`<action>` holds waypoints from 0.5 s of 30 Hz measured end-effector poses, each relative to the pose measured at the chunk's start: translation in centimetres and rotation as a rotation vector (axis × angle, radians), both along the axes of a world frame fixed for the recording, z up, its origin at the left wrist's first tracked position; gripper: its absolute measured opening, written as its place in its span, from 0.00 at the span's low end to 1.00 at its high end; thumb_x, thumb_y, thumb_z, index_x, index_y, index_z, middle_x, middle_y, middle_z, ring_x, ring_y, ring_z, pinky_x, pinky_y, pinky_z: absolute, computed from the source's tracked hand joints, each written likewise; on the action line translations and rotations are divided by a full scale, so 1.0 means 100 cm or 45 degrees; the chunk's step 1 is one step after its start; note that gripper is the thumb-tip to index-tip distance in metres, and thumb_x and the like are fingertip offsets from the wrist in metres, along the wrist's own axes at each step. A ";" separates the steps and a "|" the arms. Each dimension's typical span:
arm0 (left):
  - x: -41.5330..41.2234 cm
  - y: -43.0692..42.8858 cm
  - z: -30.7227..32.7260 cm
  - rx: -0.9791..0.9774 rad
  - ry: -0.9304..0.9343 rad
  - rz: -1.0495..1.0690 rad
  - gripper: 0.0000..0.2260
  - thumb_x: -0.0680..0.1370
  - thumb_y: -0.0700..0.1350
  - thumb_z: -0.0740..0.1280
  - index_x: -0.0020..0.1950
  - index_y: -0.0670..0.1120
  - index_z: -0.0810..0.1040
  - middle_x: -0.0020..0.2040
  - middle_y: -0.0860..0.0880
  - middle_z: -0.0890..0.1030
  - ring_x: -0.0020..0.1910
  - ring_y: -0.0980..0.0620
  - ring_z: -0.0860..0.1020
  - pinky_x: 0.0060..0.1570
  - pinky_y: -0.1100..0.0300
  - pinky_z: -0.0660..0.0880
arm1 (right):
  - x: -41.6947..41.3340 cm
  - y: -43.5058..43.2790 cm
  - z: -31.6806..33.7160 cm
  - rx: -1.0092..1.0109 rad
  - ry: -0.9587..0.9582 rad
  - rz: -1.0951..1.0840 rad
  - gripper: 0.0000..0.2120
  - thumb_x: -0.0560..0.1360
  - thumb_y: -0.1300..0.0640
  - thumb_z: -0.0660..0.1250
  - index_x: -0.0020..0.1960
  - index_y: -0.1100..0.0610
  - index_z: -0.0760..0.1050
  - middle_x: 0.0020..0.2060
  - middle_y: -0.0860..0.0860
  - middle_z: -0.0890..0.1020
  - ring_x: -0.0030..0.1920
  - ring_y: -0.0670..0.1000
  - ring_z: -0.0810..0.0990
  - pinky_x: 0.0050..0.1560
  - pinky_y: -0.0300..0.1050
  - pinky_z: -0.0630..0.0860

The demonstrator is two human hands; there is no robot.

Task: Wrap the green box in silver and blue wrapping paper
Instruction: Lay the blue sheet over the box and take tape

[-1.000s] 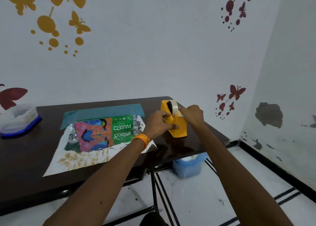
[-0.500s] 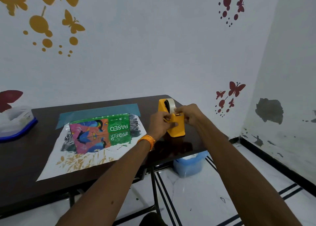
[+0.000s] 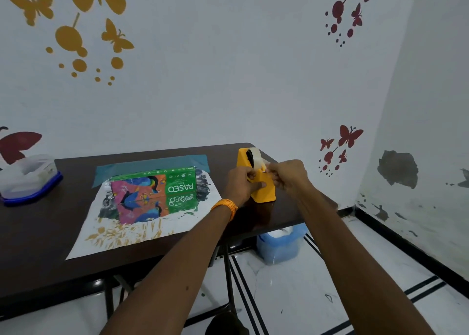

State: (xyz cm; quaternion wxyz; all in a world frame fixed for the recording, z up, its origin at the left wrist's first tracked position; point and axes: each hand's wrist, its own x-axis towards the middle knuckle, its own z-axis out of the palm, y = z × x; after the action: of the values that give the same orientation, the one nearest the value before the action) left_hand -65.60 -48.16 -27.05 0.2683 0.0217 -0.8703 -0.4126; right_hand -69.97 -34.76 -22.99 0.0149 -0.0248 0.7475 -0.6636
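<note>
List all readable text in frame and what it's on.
"PASEO": green box, white letters, upside down to the camera.
Script line beside it on the box: stylised, unreadable.
Small print along the box's far edge: too small to read.
Container label: blurred.
Dispenser, tape: no text seen.

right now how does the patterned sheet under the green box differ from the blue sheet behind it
The patterned sheet is white with gold and dark print; the blue sheet is plain teal. The patterned sheet carries the green box; the blue sheet lies behind the box, toward the wall. More of the patterned sheet shows; the blue sheet is partly hidden. Both lie flat on the dark table.
</note>
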 end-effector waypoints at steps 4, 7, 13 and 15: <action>0.003 0.002 0.000 0.010 0.037 0.002 0.13 0.68 0.44 0.79 0.47 0.38 0.83 0.45 0.43 0.83 0.44 0.50 0.78 0.42 0.59 0.72 | 0.007 0.000 -0.020 -0.127 -0.125 0.008 0.06 0.72 0.65 0.74 0.38 0.63 0.79 0.26 0.54 0.76 0.27 0.50 0.75 0.33 0.43 0.76; 0.004 0.002 0.002 0.019 0.054 -0.012 0.14 0.69 0.44 0.79 0.49 0.38 0.83 0.47 0.43 0.83 0.44 0.51 0.78 0.45 0.58 0.74 | 0.008 -0.002 -0.034 -0.132 -0.128 -0.020 0.06 0.72 0.62 0.75 0.42 0.64 0.79 0.34 0.58 0.81 0.33 0.52 0.81 0.38 0.46 0.82; 0.002 0.001 0.001 -0.016 0.072 -0.010 0.13 0.71 0.44 0.78 0.49 0.37 0.83 0.47 0.41 0.84 0.43 0.53 0.77 0.42 0.63 0.73 | 0.014 -0.003 -0.039 -0.036 0.059 -0.082 0.08 0.75 0.60 0.74 0.39 0.63 0.81 0.39 0.60 0.85 0.37 0.52 0.85 0.43 0.52 0.85; 0.002 0.001 0.002 -0.024 0.055 -0.021 0.15 0.69 0.45 0.79 0.50 0.38 0.83 0.48 0.43 0.83 0.43 0.53 0.76 0.39 0.67 0.71 | 0.015 -0.003 -0.038 0.068 0.148 -0.074 0.08 0.75 0.60 0.73 0.40 0.63 0.82 0.40 0.60 0.85 0.40 0.54 0.86 0.44 0.53 0.85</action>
State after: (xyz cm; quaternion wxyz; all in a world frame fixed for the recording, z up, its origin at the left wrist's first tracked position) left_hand -65.36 -48.04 -26.82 0.2836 0.0030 -0.8683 -0.4069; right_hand -68.49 -35.01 -26.77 -0.0470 -0.0414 0.7649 -0.6411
